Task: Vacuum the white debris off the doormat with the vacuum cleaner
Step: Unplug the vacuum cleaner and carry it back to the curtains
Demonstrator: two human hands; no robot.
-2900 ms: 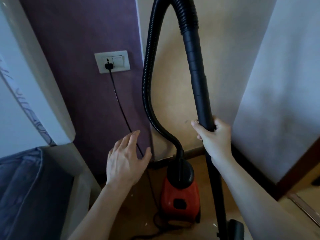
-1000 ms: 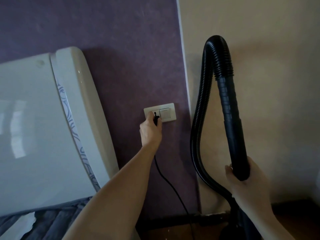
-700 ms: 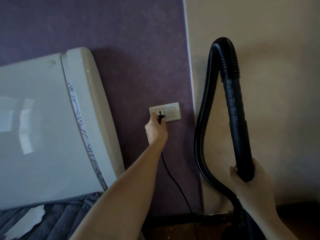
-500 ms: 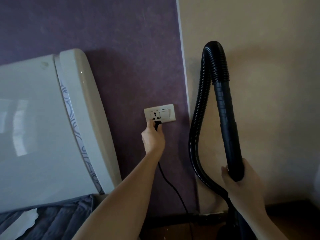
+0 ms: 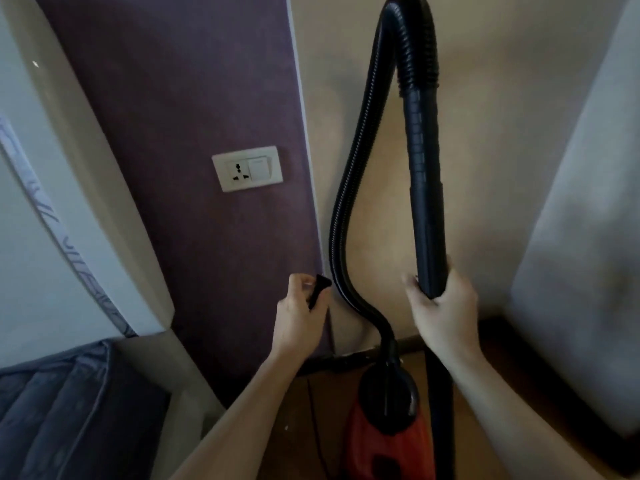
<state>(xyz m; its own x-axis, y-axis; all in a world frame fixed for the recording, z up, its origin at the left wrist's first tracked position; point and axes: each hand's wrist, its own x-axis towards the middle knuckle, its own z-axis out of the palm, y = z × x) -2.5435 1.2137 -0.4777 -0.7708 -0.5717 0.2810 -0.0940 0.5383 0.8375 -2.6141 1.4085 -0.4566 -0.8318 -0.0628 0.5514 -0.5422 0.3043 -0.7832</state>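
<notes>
**Plug in hand, socket bare, doormat out of view**

A small black plug [image 5: 320, 288] is pinched in the curled fingers of the left hand [image 5: 298, 323], close to the corner of the purple wall [image 5: 194, 98]. The white wall socket plate [image 5: 247, 168] lies up and to the left of that hand, well apart, with its holes uncovered. The left hand is the nearer one to it.

The black rigid vacuum wand [image 5: 426, 202] is gripped by the right hand [image 5: 443, 306], with its long axis close to upright. A black ribbed hose [image 5: 343, 199] is looped over the top and down to the red canister body [image 5: 388, 441], which stands on the wooden floor [image 5: 294, 427] between the forearms.

Neither the doormat nor the white debris can be seen. It is judged that no suction can be had while the plug is out.
</notes>
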